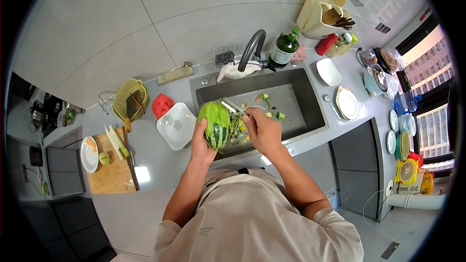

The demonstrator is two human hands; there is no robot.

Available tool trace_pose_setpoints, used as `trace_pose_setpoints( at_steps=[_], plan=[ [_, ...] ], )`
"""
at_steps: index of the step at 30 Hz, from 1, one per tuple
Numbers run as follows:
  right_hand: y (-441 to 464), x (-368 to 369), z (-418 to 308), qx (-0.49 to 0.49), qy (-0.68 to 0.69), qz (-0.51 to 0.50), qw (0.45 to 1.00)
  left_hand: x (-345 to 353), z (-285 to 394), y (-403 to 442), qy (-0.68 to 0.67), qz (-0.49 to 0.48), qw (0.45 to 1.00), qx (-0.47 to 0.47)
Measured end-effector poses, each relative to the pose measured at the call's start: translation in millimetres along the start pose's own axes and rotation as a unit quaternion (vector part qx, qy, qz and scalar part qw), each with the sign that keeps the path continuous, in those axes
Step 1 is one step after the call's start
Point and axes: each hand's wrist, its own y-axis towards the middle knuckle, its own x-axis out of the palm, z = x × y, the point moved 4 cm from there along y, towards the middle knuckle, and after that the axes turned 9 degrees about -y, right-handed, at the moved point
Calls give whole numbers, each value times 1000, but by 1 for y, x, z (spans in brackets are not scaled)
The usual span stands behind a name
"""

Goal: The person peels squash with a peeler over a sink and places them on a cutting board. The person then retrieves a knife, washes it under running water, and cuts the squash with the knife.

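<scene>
My left hand (201,144) is wrapped round the side of a small watermelon (216,119), holding it over the left part of the sink (310,101). Pale green streaks show on its upper part, while dark green striped rind remains lower down. In my right hand (262,128) is a peeler (227,105), its metal head at the watermelon's upper right side. Green and yellowish peelings and scraps (239,128) lie on the sink floor below, partly hidden by my hands.
Left of the sink are a white square dish (167,133), a red bag (162,105) and a cutting board (104,177) with scallion-like stalks. A black faucet (252,48) rises behind, beside a green bottle (284,51). White plates (347,104) stand to the right.
</scene>
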Motion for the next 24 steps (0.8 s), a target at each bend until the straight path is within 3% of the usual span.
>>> trace_pose_setpoints(
  at_steps=[2,6,8,12,14,17,19,24],
  plan=[
    [0,-2,0,-25,37,13,999,1,0,2,0,-11,1000,-5],
    [6,17,29,31,-97,-34,994,-1,0,-1,-16,-4,1000,-24],
    [7,24,40,53,-134,-60,988,2,1,-2,-45,-51,996,-59],
    [5,1,19,39,-17,-9,999,12,4,-5,-64,-113,988,-84],
    [3,3,13,42,18,-7,999,15,3,-7,-76,-50,993,-80],
    [-3,13,14,84,71,-47,993,19,-1,-4,-93,-38,992,-70],
    [-13,28,19,191,258,-93,942,19,0,0,-112,-58,991,-48],
    [-25,44,14,224,355,-89,903,28,2,8,-103,-67,992,31]
  ],
)
